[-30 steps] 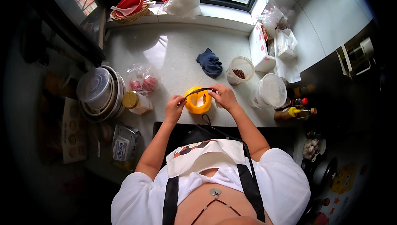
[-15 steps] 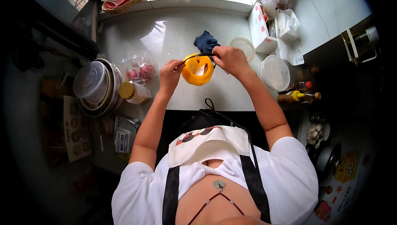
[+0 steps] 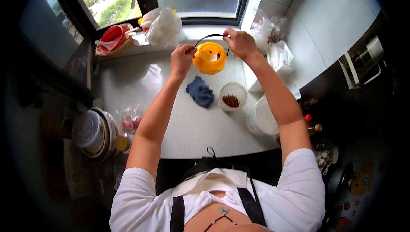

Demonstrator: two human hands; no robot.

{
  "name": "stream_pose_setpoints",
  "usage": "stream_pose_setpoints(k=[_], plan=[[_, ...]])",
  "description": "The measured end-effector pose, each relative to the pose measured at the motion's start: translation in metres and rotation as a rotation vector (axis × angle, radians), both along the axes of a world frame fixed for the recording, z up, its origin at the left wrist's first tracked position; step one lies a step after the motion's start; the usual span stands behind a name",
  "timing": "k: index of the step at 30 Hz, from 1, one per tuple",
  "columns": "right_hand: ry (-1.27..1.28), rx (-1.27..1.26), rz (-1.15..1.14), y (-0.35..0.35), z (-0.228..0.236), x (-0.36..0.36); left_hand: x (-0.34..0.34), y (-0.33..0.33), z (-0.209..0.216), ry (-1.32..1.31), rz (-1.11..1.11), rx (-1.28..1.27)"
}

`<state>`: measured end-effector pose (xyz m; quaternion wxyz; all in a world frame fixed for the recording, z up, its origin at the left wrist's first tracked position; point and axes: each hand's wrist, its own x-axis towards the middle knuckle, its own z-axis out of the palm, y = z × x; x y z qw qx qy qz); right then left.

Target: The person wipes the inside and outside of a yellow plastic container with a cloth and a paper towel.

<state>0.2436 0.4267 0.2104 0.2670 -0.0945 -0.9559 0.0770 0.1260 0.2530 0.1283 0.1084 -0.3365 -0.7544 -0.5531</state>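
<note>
A small yellow bucket point(image 3: 209, 66) with an opening cut in its side, like a pumpkin pail, hangs over the far part of the counter. Its thin black handle point(image 3: 212, 36) arches above the rim. My left hand point(image 3: 181, 60) pinches the handle's left end, close beside the bucket. At the other side my right hand point(image 3: 241, 45) grips the handle near its top right. Something white shows inside the bucket. Below it on the counter lie a crumpled dark blue cloth point(image 3: 200, 92) and a round translucent tub point(image 3: 240, 92) with brown, dry-looking bits at its bottom.
On the sill sit a basket with a red bowl point(image 3: 113, 35) and a white plastic bag point(image 3: 161, 26). Stacked lidded bowls point(image 3: 89, 129) and a gold-lidded jar point(image 3: 122, 143) stand left. A white-lidded tub point(image 3: 262, 119) and bottles point(image 3: 315, 128) are at the right.
Both hands have lifted and carried the yellow bucket away from me, toward the window. The blue cloth and the brown contents of the tub now show fully. The view has tilted up.
</note>
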Motion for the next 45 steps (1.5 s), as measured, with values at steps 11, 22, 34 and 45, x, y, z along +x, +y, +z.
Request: stream_pose_setpoints(k=[11, 22, 34, 45], plan=[[-0.081, 0.054, -0.126, 0.107, -0.011, -0.075, -0.072, 0.135, -0.012, -0.469, -0.058, 0.091], [-0.023, 0.068, -0.246, 0.143, -0.052, -0.123, -0.127, 0.179, -0.066, -0.303, -0.165, -0.101], [-0.014, -0.04, -0.379, 0.165, -0.067, -0.153, -0.092, 0.17, -0.067, -0.775, -0.386, -0.053], [-0.102, -0.095, -0.177, 0.116, -0.126, -0.125, -0.077, 0.167, -0.11, -0.862, -0.398, 0.21]])
